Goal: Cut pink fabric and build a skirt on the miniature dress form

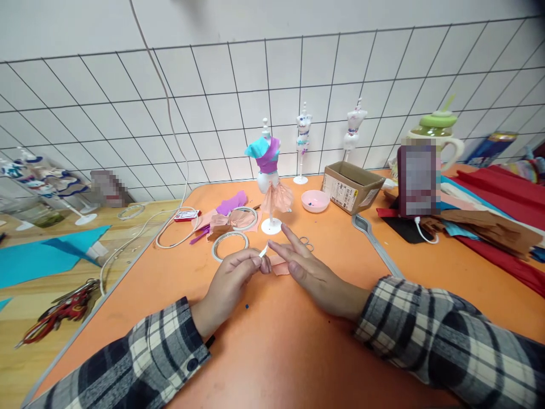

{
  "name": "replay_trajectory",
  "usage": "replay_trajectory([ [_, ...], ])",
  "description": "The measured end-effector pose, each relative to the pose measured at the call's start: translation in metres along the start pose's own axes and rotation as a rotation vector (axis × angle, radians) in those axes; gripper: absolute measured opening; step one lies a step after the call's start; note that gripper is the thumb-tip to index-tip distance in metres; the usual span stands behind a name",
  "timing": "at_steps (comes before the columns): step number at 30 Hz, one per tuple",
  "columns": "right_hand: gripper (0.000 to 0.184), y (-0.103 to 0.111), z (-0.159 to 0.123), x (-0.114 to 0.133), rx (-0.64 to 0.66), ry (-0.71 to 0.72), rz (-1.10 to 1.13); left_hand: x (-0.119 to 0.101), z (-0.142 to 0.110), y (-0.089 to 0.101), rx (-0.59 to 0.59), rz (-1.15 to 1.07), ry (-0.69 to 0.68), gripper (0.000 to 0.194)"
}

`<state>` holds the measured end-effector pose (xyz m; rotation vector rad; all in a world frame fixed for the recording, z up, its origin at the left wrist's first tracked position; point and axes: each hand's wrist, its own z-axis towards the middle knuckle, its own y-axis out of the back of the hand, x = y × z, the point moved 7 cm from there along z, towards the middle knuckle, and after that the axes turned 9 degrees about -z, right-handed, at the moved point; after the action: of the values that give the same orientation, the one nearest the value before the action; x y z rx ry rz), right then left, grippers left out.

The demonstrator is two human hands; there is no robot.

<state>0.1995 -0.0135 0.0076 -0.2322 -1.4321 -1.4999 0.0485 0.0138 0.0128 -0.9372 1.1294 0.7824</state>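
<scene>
Between thumb and forefinger, my left hand (pixel 232 279) pinches a small white strip (pixel 263 250). My right hand (pixel 313 275) has its fingers stretched out, with the fingertips close to the strip's upper end; whether they touch it I cannot tell. Just behind the hands stands a small dress-form mannequin (pixel 267 183) on a round white base, wearing a turquoise and purple paper top (pixel 267 154) and a gathered peach paper piece (pixel 276 198) at its waist. A peach paper scrap (pixel 280 266) lies partly hidden between my hands. Tape rolls (pixel 230 233) rest behind my left hand.
Scissors (pixel 307 244) lie behind my right hand. Further back are a pink bowl (pixel 315 208), a cardboard box (pixel 352 184) and two more mannequins (pixel 304 142). At right, a phone (pixel 418 182) stands upright near coloured paper. A white cable (pixel 168 108) hangs at left.
</scene>
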Motion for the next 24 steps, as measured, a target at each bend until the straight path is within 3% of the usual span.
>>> replay_trajectory([
  [7, 0.040, 0.016, 0.001, 0.007, -0.165, 0.031, -0.145, -0.006, -0.003, -0.007, 0.023, -0.087, 0.022, 0.021],
  [18, 0.035, 0.036, -0.002, 0.000, -0.410, -0.013, -0.084, 0.001, -0.004, -0.008, 0.112, -0.016, 0.081, 0.026],
  [24, 0.024, 0.032, 0.001, 0.008, -0.347, 0.034, -0.030, 0.002, -0.005, -0.016, 0.216, -0.039, 0.077, 0.027],
])
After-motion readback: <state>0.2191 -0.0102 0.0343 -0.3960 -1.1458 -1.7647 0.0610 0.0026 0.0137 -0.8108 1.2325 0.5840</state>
